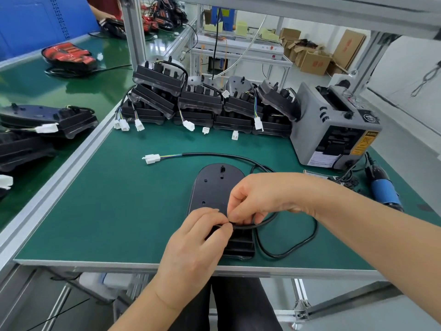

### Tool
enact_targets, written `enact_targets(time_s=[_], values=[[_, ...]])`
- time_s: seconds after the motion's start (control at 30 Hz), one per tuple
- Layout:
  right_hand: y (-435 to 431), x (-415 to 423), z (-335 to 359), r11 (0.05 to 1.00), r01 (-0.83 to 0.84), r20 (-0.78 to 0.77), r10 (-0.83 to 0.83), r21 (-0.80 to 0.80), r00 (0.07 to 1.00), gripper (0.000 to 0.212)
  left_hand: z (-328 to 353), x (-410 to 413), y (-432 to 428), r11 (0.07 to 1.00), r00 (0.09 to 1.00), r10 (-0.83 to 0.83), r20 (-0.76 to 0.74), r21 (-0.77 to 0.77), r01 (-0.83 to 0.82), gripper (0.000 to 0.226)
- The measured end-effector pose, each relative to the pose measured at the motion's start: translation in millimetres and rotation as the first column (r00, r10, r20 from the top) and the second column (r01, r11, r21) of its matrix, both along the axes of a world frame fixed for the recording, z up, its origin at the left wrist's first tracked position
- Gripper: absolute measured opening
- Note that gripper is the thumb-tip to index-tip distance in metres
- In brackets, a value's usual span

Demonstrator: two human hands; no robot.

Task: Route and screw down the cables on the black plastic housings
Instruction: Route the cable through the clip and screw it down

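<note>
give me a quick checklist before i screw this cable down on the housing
1. Housing flat on the mat: ok.
2. Cable under control: ok, left hand and right hand both pinch it at the housing's near end.
3. Cable seated in its channel: cannot tell, the hands hide that spot.
4. Slack free of snags: ok, the loop lies on the mat right of the housing and the connector lies loose.
5. Screwdriver ready: not ok, it lies on the mat to the right and both hands are busy.
6. Screw at hand: cannot tell, none shows.
</note>
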State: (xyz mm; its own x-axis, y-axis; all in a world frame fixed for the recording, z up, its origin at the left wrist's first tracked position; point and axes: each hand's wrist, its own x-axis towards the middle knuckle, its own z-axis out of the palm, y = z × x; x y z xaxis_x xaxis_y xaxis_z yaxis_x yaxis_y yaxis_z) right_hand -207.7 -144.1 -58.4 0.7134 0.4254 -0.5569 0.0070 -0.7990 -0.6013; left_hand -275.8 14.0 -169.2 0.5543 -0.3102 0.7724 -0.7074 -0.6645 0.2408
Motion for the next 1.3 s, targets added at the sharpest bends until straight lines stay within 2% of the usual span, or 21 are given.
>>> enact_targets(time_s=[0.1,0.27,0.4,0.53,0.67,0.73,0.8,0.87,0.93,1.2,1.3], values=[[-2.2,-1.0,-2.4,0.999,0.017,0.014,-0.018,0.037,1.000,0.005,-1.9,0.2,-0.4,1.000,1.000,0.004,0.008,-0.006,-0.004,0.011],[-8.0,-10.5,-9.5,0.991,0.049,0.121,-0.064,0.123,0.991,0.010,-2.8,0.3,-0.4,1.000,1.000,-0.005,0.014,-0.022,0.006,0.010],[-6.5,-13.5,-9.7,0.998,0.043,0.161,-0.050,0.047,0.986,0.009,-2.6,-2.2,-0.4,0.996,0.999,-0.005,-0.043,-0.091,0.001,0.008],[-1.4,-9.6,-5.9,0.998,-0.026,0.167,0.036,-0.062,0.985,0.001,-5.6,-2.3,-0.1,0.997,0.999,0.003,-0.047,-0.082,-0.007,0.008],[-3.4,-10.5,-7.9,1.000,-0.007,0.179,0.006,0.006,0.984,0.008,-3.0,-2.9,-0.3,0.997,0.998,0.011,-0.068,-0.074,-0.016,0.006],[-5.9,-11.6,-10.8,0.998,0.017,0.171,-0.027,0.059,0.985,0.011,0.4,-2.4,-0.2,0.995,0.993,-0.026,-0.113,-0.097,0.015,0.005],[-8.4,-11.0,-13.8,0.995,0.038,0.167,-0.053,0.096,0.985,0.013,7.0,-1.6,4.0,0.985,0.965,-0.065,-0.253,-0.173,0.022,0.011],[-9.9,-9.2,-14.6,0.993,0.043,0.149,-0.059,0.113,0.987,0.014,16.9,-0.6,10.8,0.961,0.890,-0.110,-0.443,-0.277,-0.019,0.023],[-10.1,-7.0,-14.1,0.992,0.032,0.115,-0.046,0.119,0.992,0.014,22.3,2.7,16.8,0.953,0.829,-0.149,-0.539,-0.303,-0.026,0.021],[-2.8,4.9,-9.4,0.999,-0.022,0.011,0.021,0.048,1.000,0.014,29.3,6.7,24.2,0.950,0.789,-0.209,-0.578,-0.310,0.024,0.007],[1.5,9.4,-5.7,0.999,-0.040,-0.031,0.040,-0.001,0.999,0.013,29.8,5.4,22.8,0.960,0.834,-0.209,-0.511,-0.272,0.074,0.010]])
